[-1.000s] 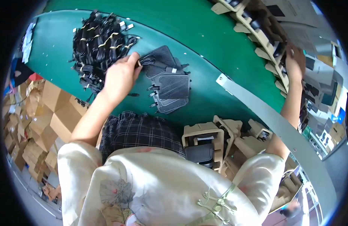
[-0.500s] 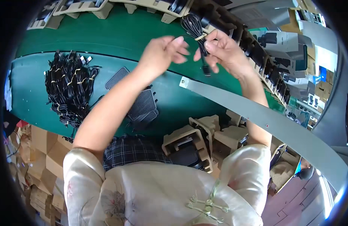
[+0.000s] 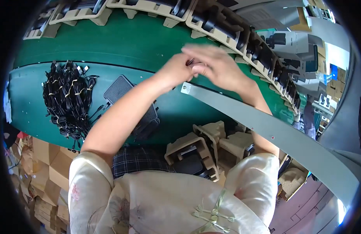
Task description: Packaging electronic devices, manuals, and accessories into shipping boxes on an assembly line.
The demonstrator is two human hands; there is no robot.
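Note:
My left hand (image 3: 177, 72) is over the green bench (image 3: 110, 46), its fingers curled around something dark that barely shows between the hands. Pressed against it is my right hand (image 3: 217, 66), its upper fingers smeared by motion and its thumb toward my left hand. The bundled black cable seen earlier is hidden or out of sight. On the left lies a heap of tied black cables (image 3: 69, 99) with light plugs. Beside my left forearm, flat dark mesh-faced devices (image 3: 120, 90) rest on the bench, partly covered by the arm.
Moulded pulp trays (image 3: 172, 11) with black devices line the bench's far and right side. A grey curved metal strip (image 3: 235, 113) crosses below my right hand. More pulp trays (image 3: 194, 156) are near my lap. Cardboard boxes (image 3: 61, 167) stand lower left, and white printed boxes (image 3: 293, 43) on the right.
My hands have come together from apart, the right moving left and slightly down. The cable bundle that was in my right hand no longer shows. The whole view has shifted slightly.

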